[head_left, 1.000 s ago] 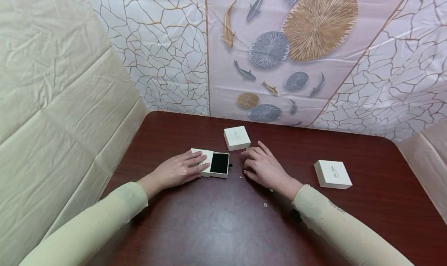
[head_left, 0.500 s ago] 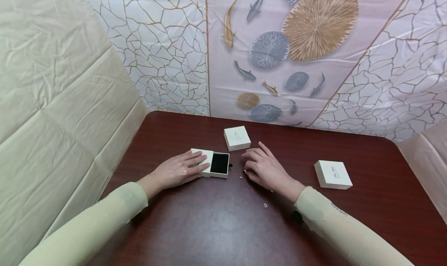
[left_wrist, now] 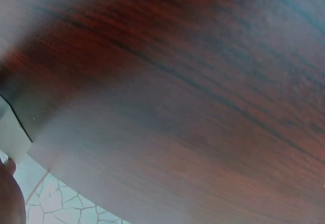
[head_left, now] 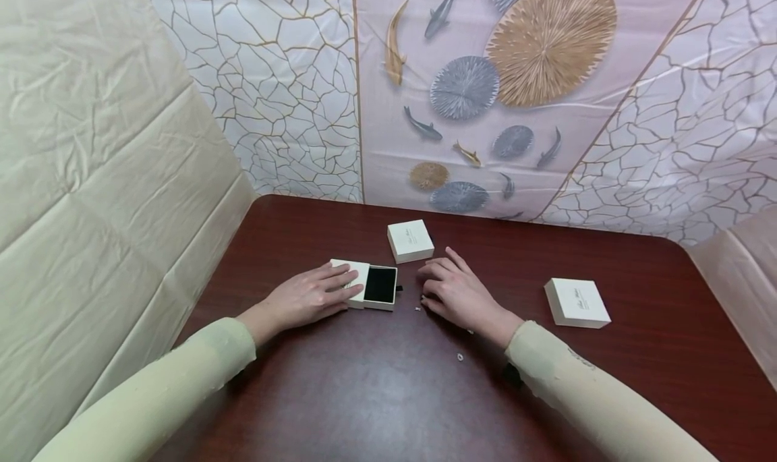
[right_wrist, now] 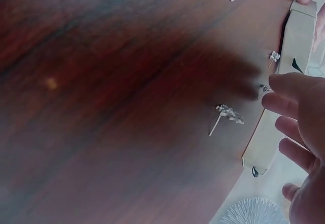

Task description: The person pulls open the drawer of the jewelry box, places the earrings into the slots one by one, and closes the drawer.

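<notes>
My left hand lies over the white sleeve of a small jewellery box, fingers stretched across its top. The box's tray, lined in black with a black pull tab, is slid partway out toward the right. Close to the tray's right side, my right hand is low over the table. In the right wrist view, its thumb and index fingertips pinch a tiny sparkly stud earring, partly hidden by them. Another small stud lies near that box, and a larger cluster earring with a long post lies below the hand.
A closed white box stands behind the opened one; a second closed box stands at the right. Another earring lies on the dark red wooden table nearer the front. Patterned cloth hangs behind the table.
The head view has shifted slightly. Both hands stay almost still, the left on the opened box and the right at the small stud earring.
</notes>
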A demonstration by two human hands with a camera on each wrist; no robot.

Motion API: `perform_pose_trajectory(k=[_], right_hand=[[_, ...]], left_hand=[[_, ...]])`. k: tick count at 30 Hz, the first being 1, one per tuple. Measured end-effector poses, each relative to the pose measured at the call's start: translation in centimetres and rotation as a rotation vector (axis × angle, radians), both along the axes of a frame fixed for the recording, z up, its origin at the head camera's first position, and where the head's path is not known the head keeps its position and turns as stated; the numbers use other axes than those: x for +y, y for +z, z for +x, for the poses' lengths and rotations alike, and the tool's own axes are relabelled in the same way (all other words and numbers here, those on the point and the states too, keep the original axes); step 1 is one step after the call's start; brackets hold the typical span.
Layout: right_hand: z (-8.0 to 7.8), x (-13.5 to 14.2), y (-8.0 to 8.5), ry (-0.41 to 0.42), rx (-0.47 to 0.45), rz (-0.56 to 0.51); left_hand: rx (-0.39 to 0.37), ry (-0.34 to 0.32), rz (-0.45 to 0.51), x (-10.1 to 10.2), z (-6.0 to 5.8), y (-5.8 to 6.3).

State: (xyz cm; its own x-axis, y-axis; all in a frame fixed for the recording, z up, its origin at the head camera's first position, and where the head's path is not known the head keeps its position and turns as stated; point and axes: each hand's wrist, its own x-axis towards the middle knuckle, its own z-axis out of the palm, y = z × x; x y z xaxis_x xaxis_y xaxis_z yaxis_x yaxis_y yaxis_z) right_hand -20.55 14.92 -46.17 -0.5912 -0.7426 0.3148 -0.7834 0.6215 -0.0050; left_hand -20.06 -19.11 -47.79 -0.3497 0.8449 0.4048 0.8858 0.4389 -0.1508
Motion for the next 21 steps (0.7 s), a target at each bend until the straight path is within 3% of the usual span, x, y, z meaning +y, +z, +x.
perform_pose_trajectory(k=[21], right_hand=[[-0.48, -0.38, -0.01, 0.02, -0.017, 0.018]], left_hand=[[-0.001, -0.007, 0.01, 0.07, 0.02, 0.05]])
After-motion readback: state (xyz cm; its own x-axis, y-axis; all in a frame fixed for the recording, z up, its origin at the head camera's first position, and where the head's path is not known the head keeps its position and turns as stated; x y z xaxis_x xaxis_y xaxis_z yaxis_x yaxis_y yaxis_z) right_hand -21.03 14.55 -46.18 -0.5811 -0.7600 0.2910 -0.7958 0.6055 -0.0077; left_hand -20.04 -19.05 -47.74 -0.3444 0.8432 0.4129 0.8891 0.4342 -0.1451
